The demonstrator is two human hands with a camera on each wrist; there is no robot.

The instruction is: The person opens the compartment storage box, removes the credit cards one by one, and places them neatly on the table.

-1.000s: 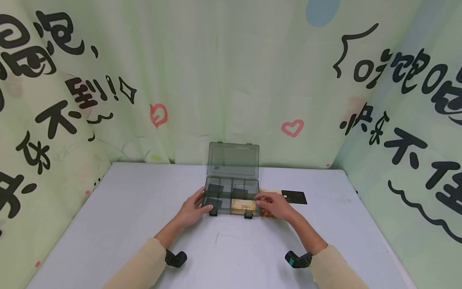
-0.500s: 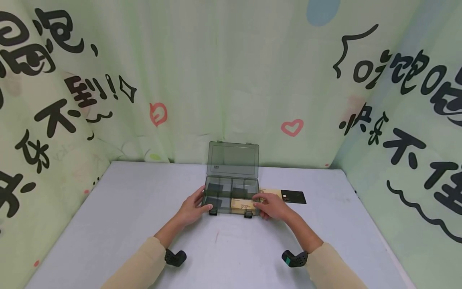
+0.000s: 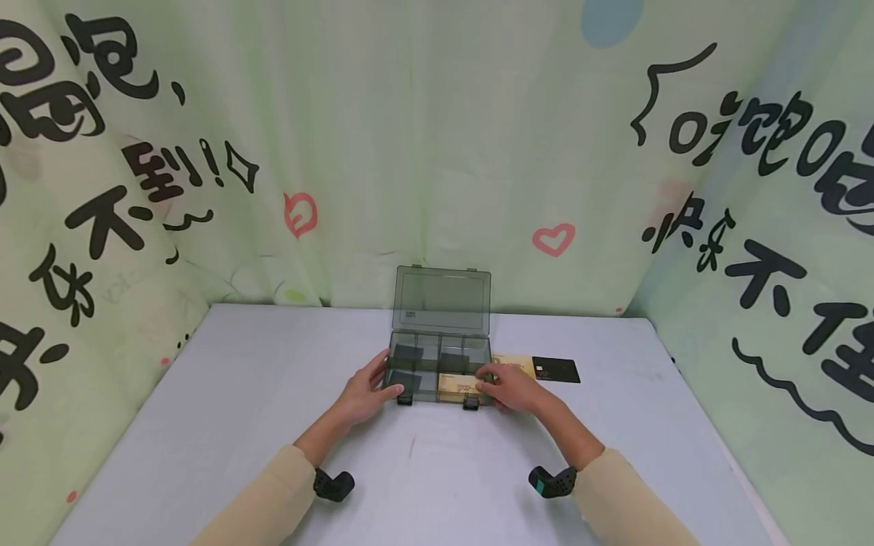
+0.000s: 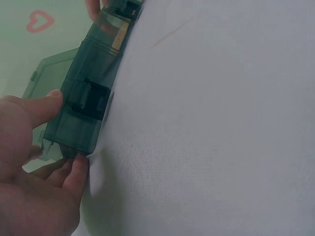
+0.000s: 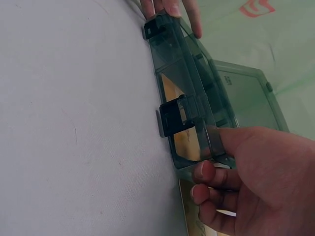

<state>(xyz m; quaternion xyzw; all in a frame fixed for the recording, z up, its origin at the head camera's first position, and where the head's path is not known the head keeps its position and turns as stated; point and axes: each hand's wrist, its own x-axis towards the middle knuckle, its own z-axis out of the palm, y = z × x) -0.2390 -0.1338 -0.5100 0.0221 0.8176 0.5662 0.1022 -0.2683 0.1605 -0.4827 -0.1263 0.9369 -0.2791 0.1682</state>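
Note:
A translucent dark green compartment box [image 3: 425, 394] stands on the table with its lid [image 3: 442, 299] raised. My left hand [image 3: 362, 396] grips its left end, thumb on the front top edge and fingers along the side. My right hand [image 3: 514, 388] is at the right end; in the right wrist view its thumb reaches over the wall while the curled fingers [image 5: 216, 196] stay outside. A gold card [image 3: 456, 385] lies in the front right compartment, partly covered by the right hand. Dark flat pieces [image 3: 407, 381] show in other compartments. Two black latches [image 5: 176, 117] hang down in front.
Right of the box, a gold card [image 3: 515, 364], partly under my right hand, lies beside a black card [image 3: 556, 370] on the white table [image 3: 307, 349]. A pale green printed curtain [image 3: 437, 152] encloses the back and sides.
My right hand has shifted slightly left, further over the box's right end and the gold card inside. More of the gold card on the table now shows. My left hand stays put.

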